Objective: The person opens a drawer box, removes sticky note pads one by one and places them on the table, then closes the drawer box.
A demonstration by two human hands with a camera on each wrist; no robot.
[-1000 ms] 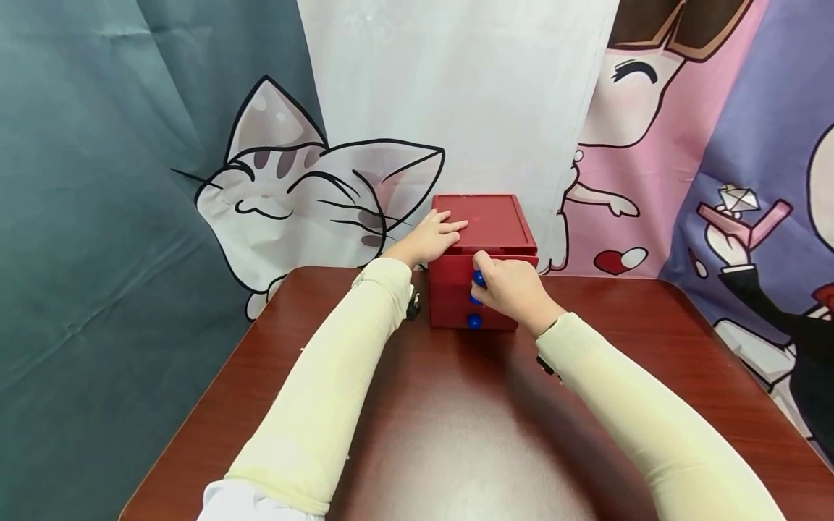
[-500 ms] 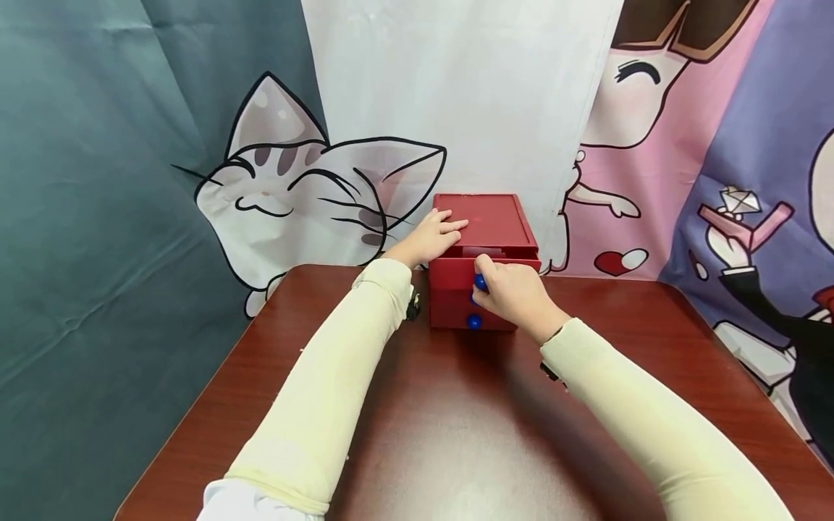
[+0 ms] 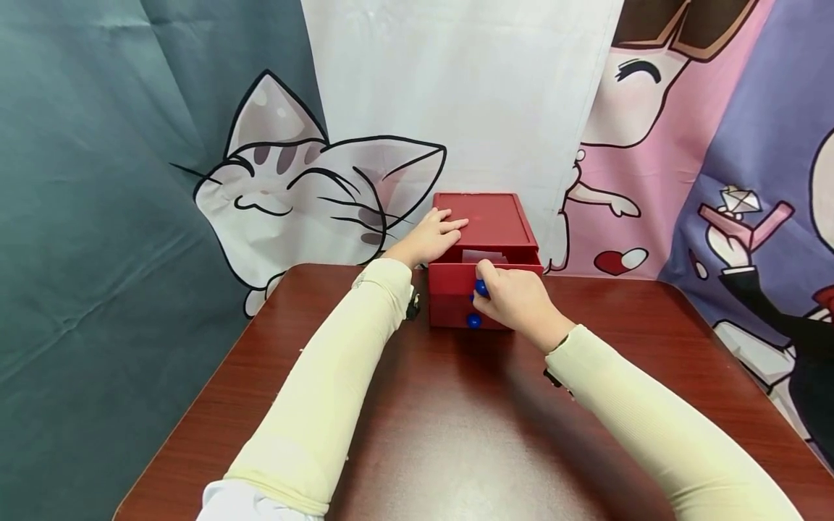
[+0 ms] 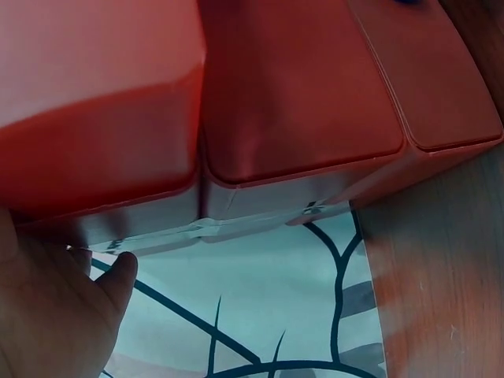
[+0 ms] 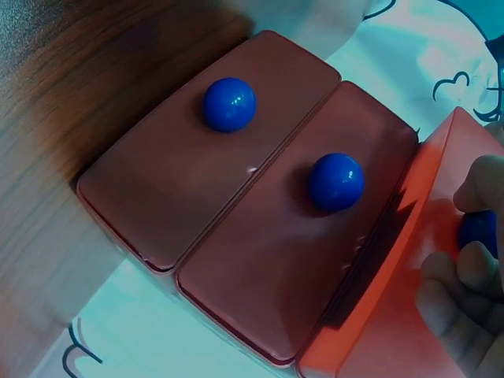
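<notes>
A small red drawer cabinet (image 3: 491, 217) stands on the table, three drawers tall. Its top drawer (image 3: 451, 278) is partly pulled out, and something pale (image 3: 483, 257) shows inside the gap. My right hand (image 3: 519, 298) pinches that drawer's blue round knob (image 5: 477, 231) between thumb and fingers. With fingers spread, my left hand (image 3: 430, 237) rests on the cabinet's top near its left edge; the left wrist view shows its thumb (image 4: 120, 277) by the side wall. Below, the middle drawer (image 5: 268, 260) and the bottom drawer (image 5: 165, 197) sit closed, each with a blue knob.
The brown wooden table (image 3: 430, 434) reaches toward me from the cabinet. Behind it hangs a printed cloth (image 3: 508, 94) with cartoon figures, close to the cabinet's back.
My right hand has drawn the top drawer outward toward me, widening the gap above it and bringing the pale thing into view. The left hand has stayed on the cabinet top.
</notes>
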